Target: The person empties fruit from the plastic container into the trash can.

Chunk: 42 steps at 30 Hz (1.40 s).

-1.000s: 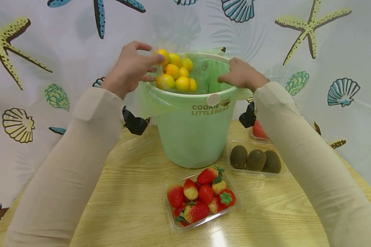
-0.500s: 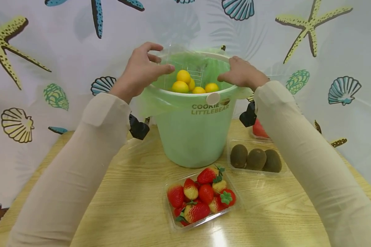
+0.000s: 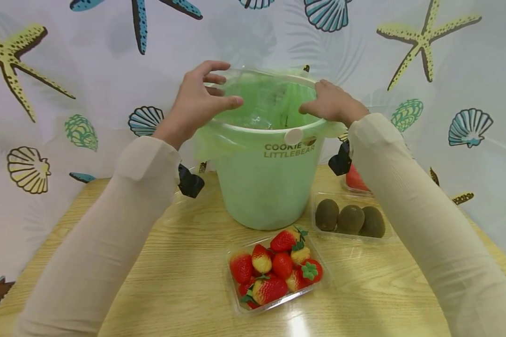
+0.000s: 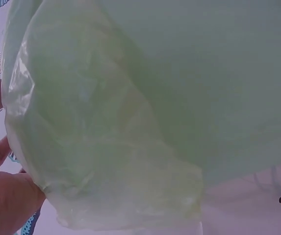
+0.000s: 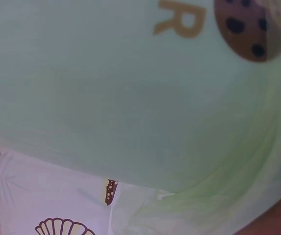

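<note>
A pale green bucket (image 3: 265, 192) with "COOKIE LITTLEBEAR" lettering stands upright, a thin green plastic bag (image 3: 214, 144) lining it and folded over the rim. My left hand (image 3: 200, 100), at the bucket's left rim, holds a clear plastic fruit box (image 3: 255, 77) tipped over the opening, thumb on the near side. The box's outline is faint against the liner. My right hand (image 3: 331, 100) grips the right rim with the thumb inside. In the left wrist view the bag's loose fold (image 4: 106, 127) hides much of the hand. No fruit shows inside the bucket; its bottom is hidden.
In front of the bucket, an open clear box of strawberries (image 3: 274, 271) sits on the wooden table (image 3: 173, 281). Right of the bucket lies a clear box with three kiwis (image 3: 350, 220). Behind it, a red item (image 3: 355, 180) is partly hidden by the right sleeve.
The yellow round fruits slid out of the clear box, dropped into the bucket and went out of sight. My left hand moved right, over the opening. The right hand stayed at the rim.
</note>
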### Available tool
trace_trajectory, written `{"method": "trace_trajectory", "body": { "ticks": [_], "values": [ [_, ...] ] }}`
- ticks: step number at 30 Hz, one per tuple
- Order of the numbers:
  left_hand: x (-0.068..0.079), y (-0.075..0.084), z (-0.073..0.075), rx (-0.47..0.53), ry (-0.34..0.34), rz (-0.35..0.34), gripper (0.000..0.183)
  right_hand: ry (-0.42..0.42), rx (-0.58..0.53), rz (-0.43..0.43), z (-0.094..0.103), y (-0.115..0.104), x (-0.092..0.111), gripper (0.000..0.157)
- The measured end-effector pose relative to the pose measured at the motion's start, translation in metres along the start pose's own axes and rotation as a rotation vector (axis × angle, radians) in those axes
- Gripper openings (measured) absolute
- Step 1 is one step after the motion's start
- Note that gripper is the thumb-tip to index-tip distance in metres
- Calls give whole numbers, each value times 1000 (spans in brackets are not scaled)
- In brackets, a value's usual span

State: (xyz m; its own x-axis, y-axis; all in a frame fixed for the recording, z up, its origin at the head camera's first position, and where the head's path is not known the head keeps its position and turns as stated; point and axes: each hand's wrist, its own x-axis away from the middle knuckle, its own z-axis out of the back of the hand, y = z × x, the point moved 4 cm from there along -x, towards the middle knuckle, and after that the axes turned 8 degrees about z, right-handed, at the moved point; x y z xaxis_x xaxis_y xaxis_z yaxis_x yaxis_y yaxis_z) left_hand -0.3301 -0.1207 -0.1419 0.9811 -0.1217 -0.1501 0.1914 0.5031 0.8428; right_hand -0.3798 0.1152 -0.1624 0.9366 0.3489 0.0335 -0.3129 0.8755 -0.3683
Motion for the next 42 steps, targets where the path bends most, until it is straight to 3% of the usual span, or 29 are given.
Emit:
{"method": "trace_trajectory", "body": {
  "ticks": [6,12,21,28,36,42],
  "values": [
    [-1,-3,1,43,28,-8,66,-5,0,1,-1,1,0,80],
    [-4,-7,5,134,136,16,64,-5,4,4,-1,0,0,80],
    [-3,-11,16,487,247,191,57,29,-10,22,-1,-2,0,74],
    [-2,-20,24,670,260,374,59,3,-14,4,0,0,0,80],
    [-6,-40,34,937,204,523,65,-3,-11,0,-2,1,-1,80],
    [-1,-56,47,1075,158,560,68,6,-15,6,-1,0,-1,80]
  ]
}}
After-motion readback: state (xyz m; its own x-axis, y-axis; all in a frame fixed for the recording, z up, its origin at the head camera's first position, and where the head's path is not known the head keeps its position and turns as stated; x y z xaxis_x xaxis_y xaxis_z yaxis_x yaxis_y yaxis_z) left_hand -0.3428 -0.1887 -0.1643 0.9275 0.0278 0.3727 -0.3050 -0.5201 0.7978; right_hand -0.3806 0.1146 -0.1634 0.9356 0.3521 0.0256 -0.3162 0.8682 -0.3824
